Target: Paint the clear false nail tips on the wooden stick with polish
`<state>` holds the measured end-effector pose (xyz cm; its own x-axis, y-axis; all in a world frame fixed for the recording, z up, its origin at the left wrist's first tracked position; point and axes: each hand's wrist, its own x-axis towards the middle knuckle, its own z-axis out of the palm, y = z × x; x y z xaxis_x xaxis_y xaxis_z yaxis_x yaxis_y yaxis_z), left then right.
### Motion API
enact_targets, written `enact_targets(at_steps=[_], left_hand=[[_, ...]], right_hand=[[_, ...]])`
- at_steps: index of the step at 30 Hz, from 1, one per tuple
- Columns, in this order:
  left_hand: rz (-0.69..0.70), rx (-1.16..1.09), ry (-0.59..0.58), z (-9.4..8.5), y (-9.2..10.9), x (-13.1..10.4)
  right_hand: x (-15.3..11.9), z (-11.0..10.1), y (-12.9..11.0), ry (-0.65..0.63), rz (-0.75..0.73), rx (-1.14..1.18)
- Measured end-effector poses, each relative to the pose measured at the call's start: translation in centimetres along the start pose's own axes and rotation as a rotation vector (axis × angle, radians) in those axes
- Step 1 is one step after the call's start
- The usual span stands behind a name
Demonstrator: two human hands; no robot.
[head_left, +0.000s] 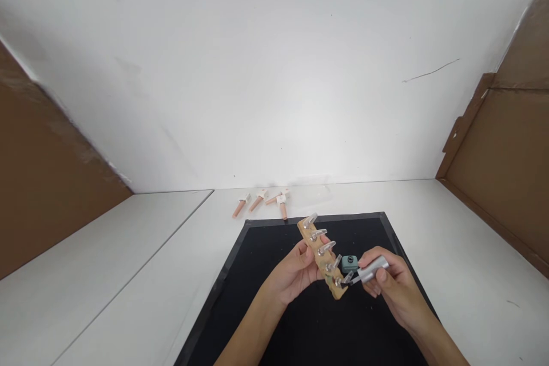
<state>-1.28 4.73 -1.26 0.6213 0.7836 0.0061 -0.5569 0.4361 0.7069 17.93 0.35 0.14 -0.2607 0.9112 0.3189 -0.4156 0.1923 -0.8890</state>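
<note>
Left hand [295, 274] partly hidden behind the tan wooden strip [321, 263] it pinches, clear plastic tips [326, 247] along it, right hand [392, 283] clamped on silver cylindrical brush handle [373, 270], bristle contact at strip's near end unclear

Left hand [298, 271] gripping the wooden strip [316, 245], five clear tips [327, 247] in a row! Right hand [392, 281] holds the silver-handled brush [373, 270] right by the lowest one. Green bottle [349, 264] just beside, black mat [326, 326] below.
</note>
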Motion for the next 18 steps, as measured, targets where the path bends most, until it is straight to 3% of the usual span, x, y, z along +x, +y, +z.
enact_targets(at_steps=[18], left_hand=[[0.021, -0.048, -0.017, 0.13, 0.07, -0.47]], right_hand=[[-0.04, 0.36, -0.32, 0.169, 0.028, 0.017]])
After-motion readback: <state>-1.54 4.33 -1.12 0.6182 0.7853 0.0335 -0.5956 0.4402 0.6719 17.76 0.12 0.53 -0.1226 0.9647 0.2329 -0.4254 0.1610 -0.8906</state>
